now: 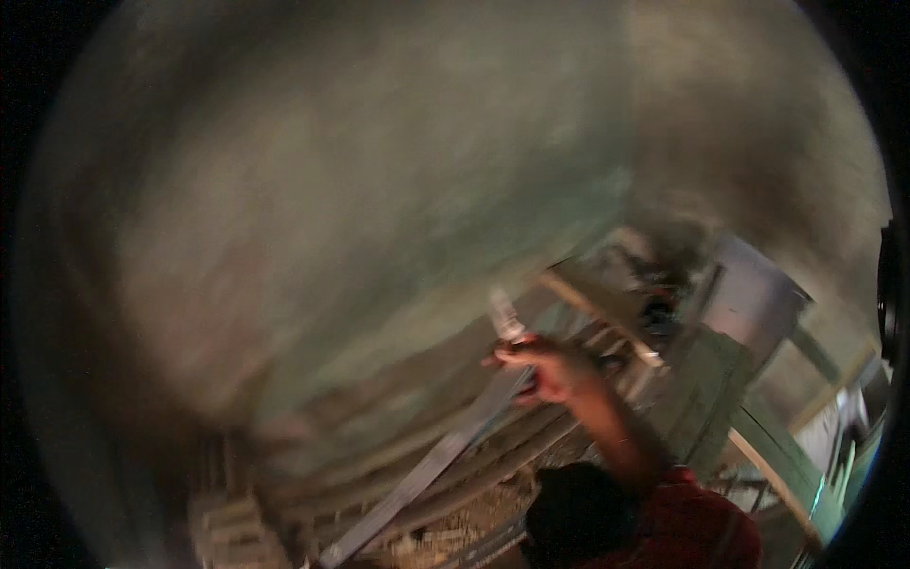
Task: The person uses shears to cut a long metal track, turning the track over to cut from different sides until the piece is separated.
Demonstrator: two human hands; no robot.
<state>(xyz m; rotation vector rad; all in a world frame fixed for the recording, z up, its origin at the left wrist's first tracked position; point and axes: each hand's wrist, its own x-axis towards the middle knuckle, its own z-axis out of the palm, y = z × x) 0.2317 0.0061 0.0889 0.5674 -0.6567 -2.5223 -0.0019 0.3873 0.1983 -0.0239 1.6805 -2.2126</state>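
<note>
Neither of my hands shows in the head view. A person's bare arm (616, 427) comes up from a red sleeve (706, 522) at the lower right, beside a dark rounded shape (578, 517) that looks like the back of a head. This person's hand (550, 368) is at the upper end of a long, flat grey strip (427, 469), which slants down to the lower left. A pale, blurred piece (507, 318) sticks up from the fingers. Motion smears its kind.
A rough grey-green wall (379, 190) fills most of the view, blurred. Wooden pieces (607, 318) and a pale panel (754, 294) stand at the right. Planks (706, 389) lean there too. Long poles or boards (512, 460) and brownish litter (436, 541) lie below the strip.
</note>
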